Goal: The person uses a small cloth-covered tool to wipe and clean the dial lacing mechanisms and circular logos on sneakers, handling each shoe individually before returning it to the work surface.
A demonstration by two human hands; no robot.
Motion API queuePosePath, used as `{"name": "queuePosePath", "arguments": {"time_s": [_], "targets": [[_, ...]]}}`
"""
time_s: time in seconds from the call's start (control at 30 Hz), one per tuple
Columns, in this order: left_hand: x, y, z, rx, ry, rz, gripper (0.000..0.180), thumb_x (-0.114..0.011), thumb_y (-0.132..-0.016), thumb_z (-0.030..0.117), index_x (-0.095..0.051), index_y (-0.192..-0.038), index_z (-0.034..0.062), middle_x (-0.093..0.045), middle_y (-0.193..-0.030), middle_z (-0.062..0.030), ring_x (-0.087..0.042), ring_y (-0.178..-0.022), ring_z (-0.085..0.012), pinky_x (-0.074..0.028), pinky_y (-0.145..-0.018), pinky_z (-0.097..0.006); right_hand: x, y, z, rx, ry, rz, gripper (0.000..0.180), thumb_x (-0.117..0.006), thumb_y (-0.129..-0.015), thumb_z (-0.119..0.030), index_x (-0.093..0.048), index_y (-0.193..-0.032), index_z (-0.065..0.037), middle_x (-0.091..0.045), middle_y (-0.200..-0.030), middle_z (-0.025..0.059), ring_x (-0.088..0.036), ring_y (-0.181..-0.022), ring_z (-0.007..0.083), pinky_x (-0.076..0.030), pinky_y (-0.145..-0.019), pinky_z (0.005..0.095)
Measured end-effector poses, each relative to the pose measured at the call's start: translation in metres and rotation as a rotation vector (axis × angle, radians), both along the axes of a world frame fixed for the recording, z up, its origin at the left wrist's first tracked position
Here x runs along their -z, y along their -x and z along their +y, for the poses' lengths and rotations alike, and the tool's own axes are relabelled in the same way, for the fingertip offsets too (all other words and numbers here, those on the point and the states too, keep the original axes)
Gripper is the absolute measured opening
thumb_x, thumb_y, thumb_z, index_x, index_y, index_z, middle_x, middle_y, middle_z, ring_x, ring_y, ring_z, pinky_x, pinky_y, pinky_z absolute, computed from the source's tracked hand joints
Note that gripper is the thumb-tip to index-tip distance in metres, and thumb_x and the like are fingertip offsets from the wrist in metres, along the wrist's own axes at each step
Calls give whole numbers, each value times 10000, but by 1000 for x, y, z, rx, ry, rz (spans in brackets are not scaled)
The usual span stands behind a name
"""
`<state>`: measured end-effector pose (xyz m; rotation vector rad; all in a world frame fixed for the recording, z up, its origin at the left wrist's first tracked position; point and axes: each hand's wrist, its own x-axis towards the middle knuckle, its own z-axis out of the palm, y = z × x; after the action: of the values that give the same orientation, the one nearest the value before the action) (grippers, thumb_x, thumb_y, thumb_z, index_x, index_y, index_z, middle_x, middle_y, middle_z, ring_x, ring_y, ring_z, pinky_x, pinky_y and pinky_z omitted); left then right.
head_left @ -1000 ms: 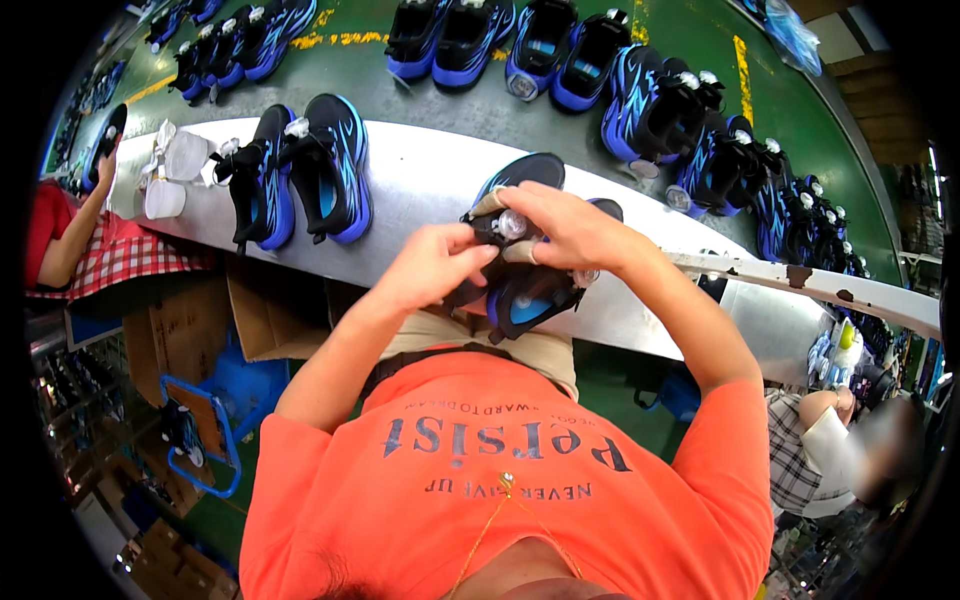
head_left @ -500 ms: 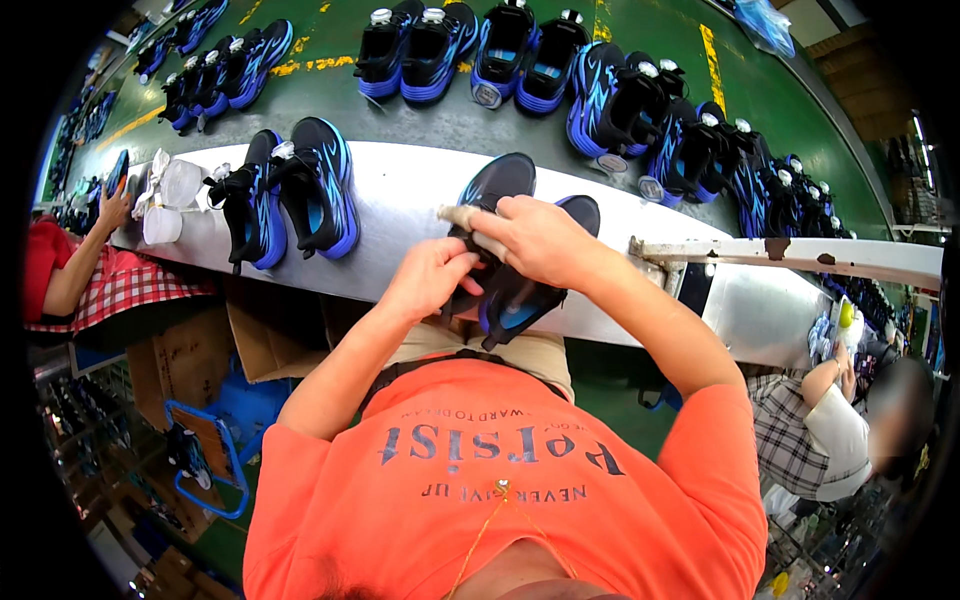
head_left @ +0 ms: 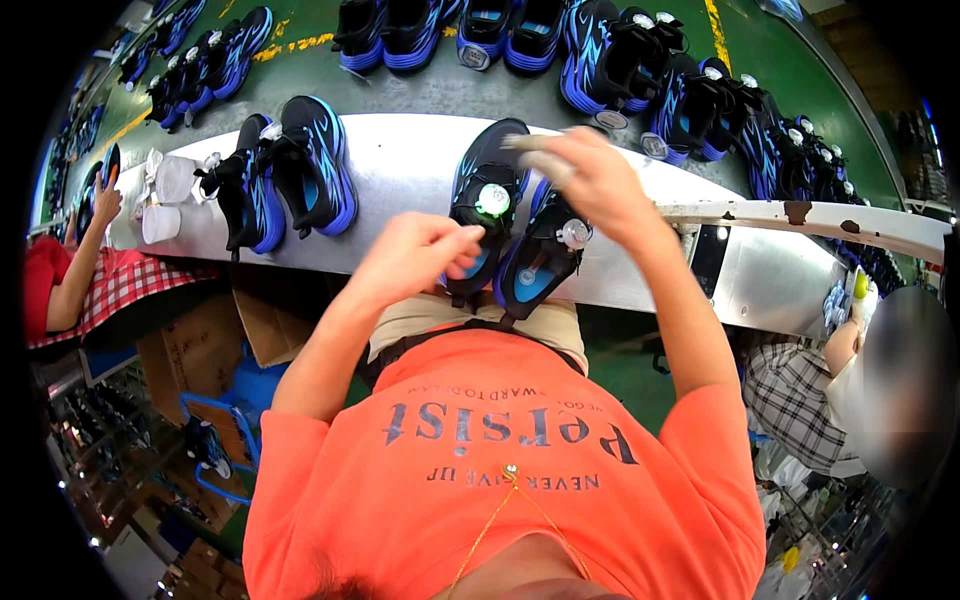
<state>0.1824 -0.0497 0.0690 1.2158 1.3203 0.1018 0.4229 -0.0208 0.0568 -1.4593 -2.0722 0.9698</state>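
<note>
A black sneaker [head_left: 490, 150] with a blue-purple sole stands before me, toe pointing away. On its top a round dial [head_left: 493, 200] glows green. Its mate [head_left: 528, 270] sits close on the right, slightly turned, with a clear round dial [head_left: 574, 234] at its side. My left hand [head_left: 420, 255] is closed beside the first shoe's collar, fingertips curled close to the lit dial; whatever they hold, if anything, is hidden. Above the second shoe my right hand [head_left: 595, 175] is raised with its fingers stretched out, pale coverings on some fingertips, holding nothing.
Another pair of sneakers [head_left: 318, 165] stands left on the metal ledge [head_left: 400, 150], past it clear plastic cups [head_left: 175, 182]. Rows of similar shoes [head_left: 590, 70] line the green belt [head_left: 420, 95]. A chipped white rail [head_left: 800, 214] juts in right. Co-workers sit on both sides.
My right hand has lifted off the shoes toward the upper right, its fingers now extended. Both dials have come into sight, one lit green. My left hand stays near the first shoe.
</note>
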Motion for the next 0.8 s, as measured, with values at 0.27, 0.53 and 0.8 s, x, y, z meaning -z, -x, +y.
{"name": "queuePosePath", "arguments": {"time_s": [0.27,0.53,0.8], "targets": [[35,-24,30,413,-946,-113,220,-694,-815,107,-644,-1020,43,-563,-908,-84,-572,-841,-222,-462,-733,-306,16,-3,-80,233,-37,-17,288,-723,-802,-168,-687,-1087,-154,-479,-852,96,-533,-788,267,-457,-713,351],[30,-29,37,492,-912,-17,343,-683,-769,77,-619,-1107,73,-623,-987,-122,-578,-917,-290,-478,-790,-345,15,-4,-80,314,37,4,380,-740,-795,-244,-652,-1161,-190,-494,-831,82,-542,-720,227,-470,-695,321],[25,-29,39,430,-796,-72,357,-665,-786,44,-638,-1141,64,-605,-956,-50,-517,-842,-161,-444,-724,-256,18,-4,-82,324,-3,52,385,-751,-775,-219,-652,-1146,-182,-478,-788,58,-533,-698,225,-466,-667,318]]}}
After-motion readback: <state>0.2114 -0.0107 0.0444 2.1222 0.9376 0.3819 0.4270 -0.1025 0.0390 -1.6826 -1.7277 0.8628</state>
